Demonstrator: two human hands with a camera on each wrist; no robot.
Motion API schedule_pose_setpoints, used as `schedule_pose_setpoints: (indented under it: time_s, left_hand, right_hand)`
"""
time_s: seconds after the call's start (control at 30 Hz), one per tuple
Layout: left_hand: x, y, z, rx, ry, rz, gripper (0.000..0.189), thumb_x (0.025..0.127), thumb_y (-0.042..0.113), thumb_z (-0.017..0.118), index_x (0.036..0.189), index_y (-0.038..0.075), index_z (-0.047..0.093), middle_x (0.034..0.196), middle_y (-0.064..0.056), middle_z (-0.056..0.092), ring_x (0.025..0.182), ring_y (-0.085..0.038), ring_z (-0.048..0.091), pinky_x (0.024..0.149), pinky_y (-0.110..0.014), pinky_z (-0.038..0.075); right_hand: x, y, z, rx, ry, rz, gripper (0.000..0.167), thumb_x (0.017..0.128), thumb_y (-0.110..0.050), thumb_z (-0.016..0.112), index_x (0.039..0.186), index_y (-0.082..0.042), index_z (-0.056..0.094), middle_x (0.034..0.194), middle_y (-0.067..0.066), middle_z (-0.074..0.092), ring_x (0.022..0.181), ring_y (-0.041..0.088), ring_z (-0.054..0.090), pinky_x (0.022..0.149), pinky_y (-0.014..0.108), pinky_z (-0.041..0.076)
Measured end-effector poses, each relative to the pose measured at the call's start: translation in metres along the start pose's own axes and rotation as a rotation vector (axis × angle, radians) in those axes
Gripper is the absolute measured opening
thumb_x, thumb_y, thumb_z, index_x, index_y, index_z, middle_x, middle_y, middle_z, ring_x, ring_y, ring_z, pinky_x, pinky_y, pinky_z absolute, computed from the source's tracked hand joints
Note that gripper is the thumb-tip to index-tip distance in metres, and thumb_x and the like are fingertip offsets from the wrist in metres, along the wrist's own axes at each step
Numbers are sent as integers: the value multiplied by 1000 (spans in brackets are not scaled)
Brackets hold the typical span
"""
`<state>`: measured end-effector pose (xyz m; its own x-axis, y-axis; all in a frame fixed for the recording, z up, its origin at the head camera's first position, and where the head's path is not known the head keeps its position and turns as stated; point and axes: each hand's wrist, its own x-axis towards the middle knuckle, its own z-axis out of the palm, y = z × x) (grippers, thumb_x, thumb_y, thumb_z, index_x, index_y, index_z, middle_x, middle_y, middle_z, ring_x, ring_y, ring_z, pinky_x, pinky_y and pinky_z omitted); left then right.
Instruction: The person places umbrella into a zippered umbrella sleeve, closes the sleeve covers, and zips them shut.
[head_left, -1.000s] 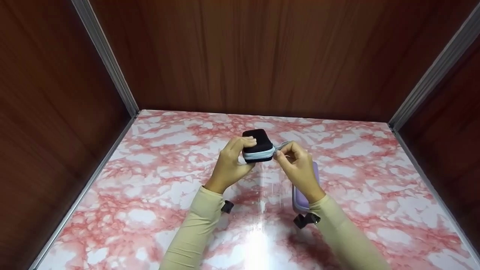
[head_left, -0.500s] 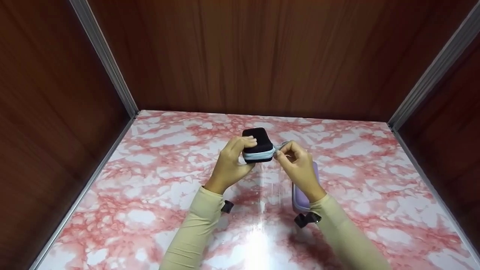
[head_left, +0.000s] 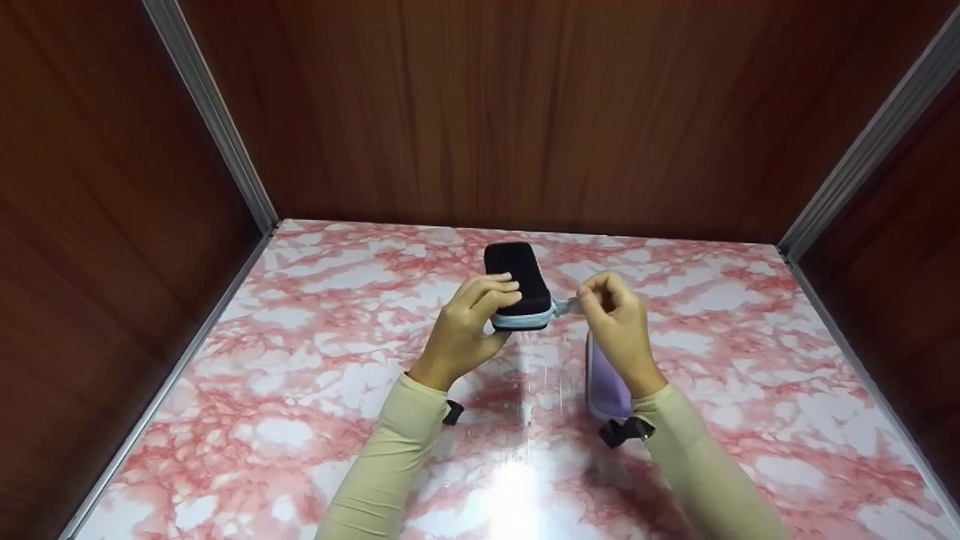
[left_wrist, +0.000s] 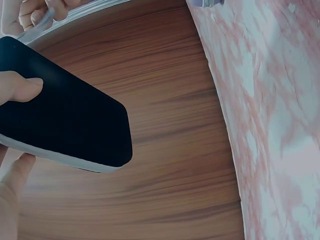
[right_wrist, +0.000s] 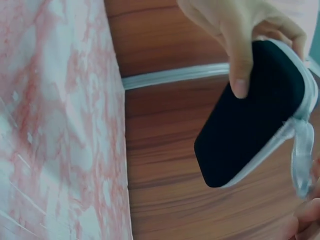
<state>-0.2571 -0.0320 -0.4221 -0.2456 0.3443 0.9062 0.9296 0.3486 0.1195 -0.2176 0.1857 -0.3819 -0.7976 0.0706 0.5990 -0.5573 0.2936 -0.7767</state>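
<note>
A black zip case [head_left: 517,277] with a pale blue zipper band is held above the table, tilted. My left hand [head_left: 469,322] grips its near end, fingers over the top and thumb beneath. From the case's right corner, a pale strap [right_wrist: 302,157] extends at the zipper. My right hand [head_left: 619,322] pinches the far end of this strap between thumb and forefinger, a short way from the case. In the left wrist view, the case's flat black face [left_wrist: 70,110] fills the left side. Below my right hand lies a purple case [head_left: 609,386], partly hidden by the hand and wrist.
The table [head_left: 300,360] has a red and white marbled top with a bright glare near the front. Dark wood panels [head_left: 480,112] enclose the back and sides, joined by grey metal corner strips [head_left: 217,112].
My right hand has moved away to the right from the case, drawing the strap out straighter. The black case has tipped, showing more of its top, and my left fingers have shifted slightly.
</note>
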Motion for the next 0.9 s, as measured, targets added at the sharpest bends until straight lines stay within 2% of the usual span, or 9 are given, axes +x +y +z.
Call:
schedule_pose_setpoints:
  time_s: [0.13, 0.3, 0.37, 0.47, 0.57, 0.63, 0.77, 0.9]
  left_hand:
    - [0, 1, 0, 21, -7, 42, 48, 67, -11, 83, 108, 5, 65, 118, -12, 64, 119, -27, 60, 104, -33, 45]
    - [-2, 3, 3, 58, -19, 95, 46, 67, -9, 83, 108, 6, 66, 116, -10, 65, 118, -26, 61, 103, -33, 46]
    - [-3, 5, 5, 70, -33, 116, 44, 69, -8, 83, 107, 7, 67, 115, -9, 65, 119, -25, 61, 102, -32, 47]
    - [-3, 8, 7, 83, -59, 149, 40, 72, -7, 81, 107, 8, 66, 114, -8, 65, 120, -25, 60, 102, -31, 46]
    - [-4, 9, 10, 89, -78, 176, 39, 74, -7, 80, 106, 9, 66, 114, -8, 65, 120, -25, 60, 103, -32, 46]
    - [-5, 10, 11, 79, -86, 185, 39, 74, -9, 79, 106, 9, 66, 115, -9, 65, 121, -26, 60, 103, -32, 46]
    - [-5, 11, 13, 50, -96, 192, 38, 74, -12, 76, 105, 7, 67, 115, -10, 65, 120, -27, 60, 104, -32, 45]
    - [-6, 11, 14, 37, -98, 181, 37, 75, -13, 75, 106, 7, 67, 115, -10, 65, 121, -27, 59, 104, -31, 45]
  right_hand:
    - [4, 11, -4, -30, 13, 26, 8, 92, 7, 60, 85, 10, 60, 68, 1, 52, 59, 4, 44, 54, 17, 35]
    - [9, 38, -4, 28, -79, 163, 10, 98, -1, 58, 93, 7, 62, 80, 10, 63, 69, 14, 61, 64, 20, 50]
    - [9, 42, -3, 70, -133, 252, 14, 101, -7, 56, 104, 5, 61, 89, 15, 67, 77, 20, 67, 70, 24, 55]
    - [8, 45, -2, 81, -212, 354, 29, 105, -21, 52, 125, 1, 55, 101, 20, 68, 85, 27, 69, 76, 30, 57]
    - [6, 47, -1, 62, -302, 422, 48, 106, -34, 48, 144, -6, 43, 112, 23, 67, 97, 30, 68, 82, 32, 55]
    - [5, 47, -1, 76, -355, 453, 57, 106, -40, 45, 151, -8, 33, 122, 25, 64, 108, 32, 65, 86, 33, 54]
    - [3, 48, 0, 172, -407, 493, 65, 105, -45, 47, 156, -10, 25, 134, 25, 56, 119, 32, 59, 92, 33, 52]
    - [2, 50, 0, 301, -423, 517, 64, 105, -41, 49, 156, -12, 24, 135, 24, 52, 115, 29, 62, 90, 34, 53]
